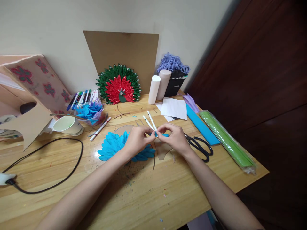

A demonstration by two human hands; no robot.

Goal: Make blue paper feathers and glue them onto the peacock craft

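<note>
Both hands meet over the middle of the table, their fingertips pinched on a small blue paper piece [156,134]. My left hand [139,139] comes from the left, above a fan of blue paper petals [111,147] lying on the table. On the other side, my right hand [176,137] grips the same piece with thumb and forefinger. Two white markers [151,120] lie just beyond the fingertips. Under the right hand is a brown cardboard piece [163,151]. Black-handled scissors [200,147] rest to the right of that hand.
A red and green petal fan [122,86] leans on a cardboard sheet [124,48] at the back. Left are a bowl of blue scraps [90,113], a paper cup [67,125] and a looped black cable [81,153]. Right lie a blue strip [202,126] and a green wrapped roll [225,140].
</note>
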